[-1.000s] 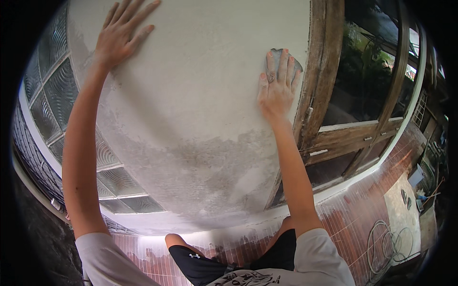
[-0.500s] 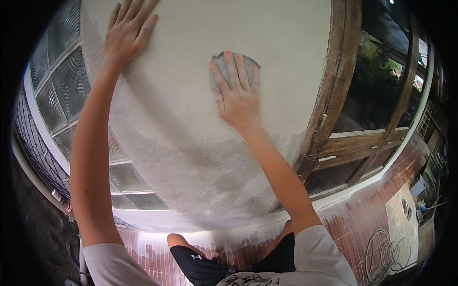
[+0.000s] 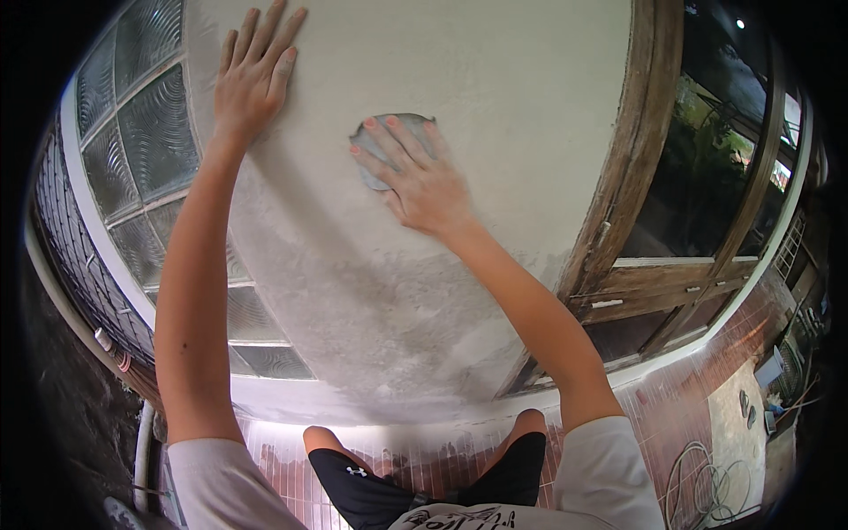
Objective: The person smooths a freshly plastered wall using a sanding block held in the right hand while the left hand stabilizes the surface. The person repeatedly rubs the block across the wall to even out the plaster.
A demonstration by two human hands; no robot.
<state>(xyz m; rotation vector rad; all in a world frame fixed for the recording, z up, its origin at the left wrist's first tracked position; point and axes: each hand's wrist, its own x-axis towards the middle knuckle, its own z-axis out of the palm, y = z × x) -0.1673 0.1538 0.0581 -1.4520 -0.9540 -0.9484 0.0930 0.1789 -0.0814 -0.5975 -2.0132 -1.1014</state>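
Grey pad [image 3: 416, 126] might slip because the right hand [image 3: 430, 187], spread flat, merely presses it; the left hand [image 3: 250, 87], open, holds nothing.

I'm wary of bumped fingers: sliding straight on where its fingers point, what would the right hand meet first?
After bare wall, probably the left hand, near its index finger; the fisheye bends lines, so the right hand and its grey pad might slip past.
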